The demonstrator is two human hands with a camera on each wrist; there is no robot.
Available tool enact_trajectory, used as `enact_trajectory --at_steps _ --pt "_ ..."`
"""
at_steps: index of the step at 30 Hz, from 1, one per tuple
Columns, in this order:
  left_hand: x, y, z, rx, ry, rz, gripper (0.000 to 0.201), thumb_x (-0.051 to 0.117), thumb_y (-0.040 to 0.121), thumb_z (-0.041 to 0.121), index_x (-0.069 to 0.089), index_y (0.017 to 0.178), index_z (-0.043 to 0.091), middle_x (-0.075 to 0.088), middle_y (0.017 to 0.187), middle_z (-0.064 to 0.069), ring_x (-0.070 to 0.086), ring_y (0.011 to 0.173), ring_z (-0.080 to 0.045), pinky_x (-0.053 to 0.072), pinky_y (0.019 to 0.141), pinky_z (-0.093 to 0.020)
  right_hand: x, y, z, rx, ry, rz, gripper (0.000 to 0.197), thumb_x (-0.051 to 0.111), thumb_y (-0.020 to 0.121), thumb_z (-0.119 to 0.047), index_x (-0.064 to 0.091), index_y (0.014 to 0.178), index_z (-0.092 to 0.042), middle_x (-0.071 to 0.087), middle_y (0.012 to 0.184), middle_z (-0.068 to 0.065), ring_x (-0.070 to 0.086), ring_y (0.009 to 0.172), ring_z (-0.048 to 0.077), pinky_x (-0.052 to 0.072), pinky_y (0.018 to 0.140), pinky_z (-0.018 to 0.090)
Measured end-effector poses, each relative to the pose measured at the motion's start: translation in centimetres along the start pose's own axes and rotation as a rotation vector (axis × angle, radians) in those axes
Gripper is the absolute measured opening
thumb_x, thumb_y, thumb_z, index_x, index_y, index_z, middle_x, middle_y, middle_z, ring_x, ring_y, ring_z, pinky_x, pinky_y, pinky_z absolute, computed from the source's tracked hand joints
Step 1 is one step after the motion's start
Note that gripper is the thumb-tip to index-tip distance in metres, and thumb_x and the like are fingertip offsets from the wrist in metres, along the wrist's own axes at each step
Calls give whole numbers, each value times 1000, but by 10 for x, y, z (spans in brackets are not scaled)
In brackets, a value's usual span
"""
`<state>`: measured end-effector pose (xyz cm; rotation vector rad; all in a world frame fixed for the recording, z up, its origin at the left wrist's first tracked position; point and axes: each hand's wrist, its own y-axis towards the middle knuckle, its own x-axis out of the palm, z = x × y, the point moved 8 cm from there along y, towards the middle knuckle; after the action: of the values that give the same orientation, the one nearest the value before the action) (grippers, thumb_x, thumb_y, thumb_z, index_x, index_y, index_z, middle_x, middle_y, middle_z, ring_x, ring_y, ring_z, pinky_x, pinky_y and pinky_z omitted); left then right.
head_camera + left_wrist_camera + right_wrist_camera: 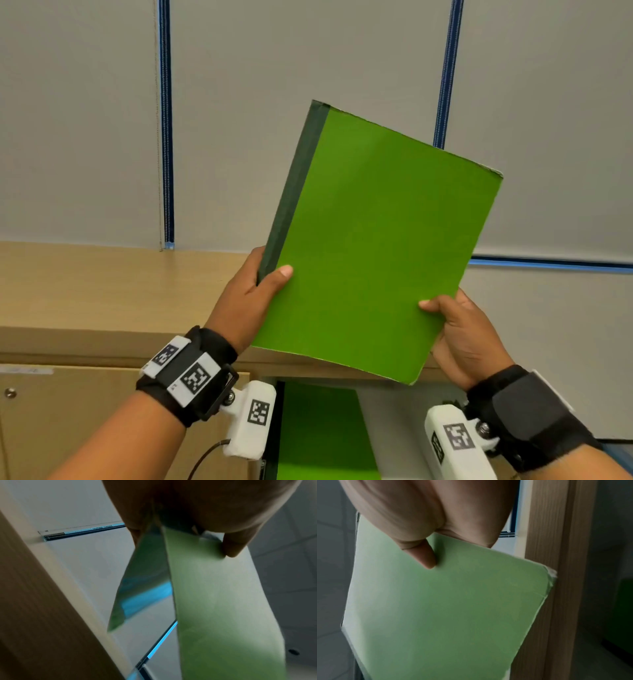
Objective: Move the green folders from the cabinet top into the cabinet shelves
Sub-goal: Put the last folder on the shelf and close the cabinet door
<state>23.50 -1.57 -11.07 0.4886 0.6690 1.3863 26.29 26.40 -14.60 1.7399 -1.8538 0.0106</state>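
Note:
A green folder [376,240] with a dark green spine is held up in the air above the wooden cabinet top [102,291], tilted to the right. My left hand [253,294] grips its lower spine edge, thumb on the front cover. My right hand [459,329] grips its lower right edge, thumb on the cover. The left wrist view has the folder [214,601] edge-on under the thumb. The right wrist view shows the folder cover [445,608] pinched under the thumb. Another green folder [318,431] stands inside the open cabinet shelf below.
A closed wooden cabinet door [68,428] lies at lower left. Grey wall panels with blue vertical strips [166,137] rise behind the cabinet. The cabinet's wooden edge [556,588] is close beside the folder.

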Motion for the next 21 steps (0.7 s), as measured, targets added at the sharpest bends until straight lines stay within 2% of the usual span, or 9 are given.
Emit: enact_trajectory --at_steps 2,3,5,7,11,13,16,18,21 --pt "-1 -7 12 39 -109 42 37 57 78 41 61 114 32 68 111 -6 63 103 -28 51 91 -50 2 1 -6 -52 -72 10 50 40 88 10 52 131 -13 66 124 10 59 117 33 46 98 51" --pt "-2 -10 16 59 -153 61 33 57 78 33 63 109 27 69 106 -8 65 98 -29 54 86 -46 1 1 -8 -76 -114 27 50 43 88 10 50 131 -14 66 123 9 60 116 31 48 96 49" --pt "-4 -14 18 73 -233 114 24 52 77 17 62 99 16 70 88 -6 66 76 -21 55 67 -31 -3 2 -9 -101 -161 71 53 48 86 9 46 133 -16 64 123 7 60 113 29 50 91 46" --pt "-5 -19 13 65 -248 156 20 49 76 12 59 93 13 68 78 -3 62 64 -15 51 56 -23 -5 2 -2 -86 -164 65 54 49 86 8 45 134 -16 65 122 7 63 110 27 52 86 43" --pt "-5 -40 -25 23 -115 130 20 53 89 7 62 100 20 73 90 6 67 79 -10 53 66 -19 -15 -5 27 5 -186 33 50 43 84 13 55 126 -9 69 117 12 66 105 32 53 84 46" --pt "-3 -57 -59 -77 -68 100 24 52 93 -1 62 100 19 74 90 8 68 81 -7 51 67 -16 -26 -13 46 55 -202 53 48 43 83 15 59 121 -9 72 112 10 69 98 28 56 78 41" --pt "5 -91 -105 -220 -59 54 23 48 94 -4 59 102 14 73 91 3 68 84 -7 52 68 -14 -43 -26 81 132 -239 62 46 42 83 16 62 112 -13 73 103 7 70 88 22 57 67 32" --pt "11 -114 -129 -282 -54 32 22 47 96 -2 57 103 16 71 99 1 67 90 -7 53 72 -15 -54 -33 107 174 -246 64 46 41 83 17 63 109 -14 73 101 7 69 86 21 56 68 33" --pt "22 -139 -159 -333 -54 18 23 45 97 0 54 105 19 68 105 4 66 92 -2 54 82 -19 -73 -39 142 205 -244 90 47 41 81 18 64 105 -14 72 100 7 67 86 22 55 75 38"
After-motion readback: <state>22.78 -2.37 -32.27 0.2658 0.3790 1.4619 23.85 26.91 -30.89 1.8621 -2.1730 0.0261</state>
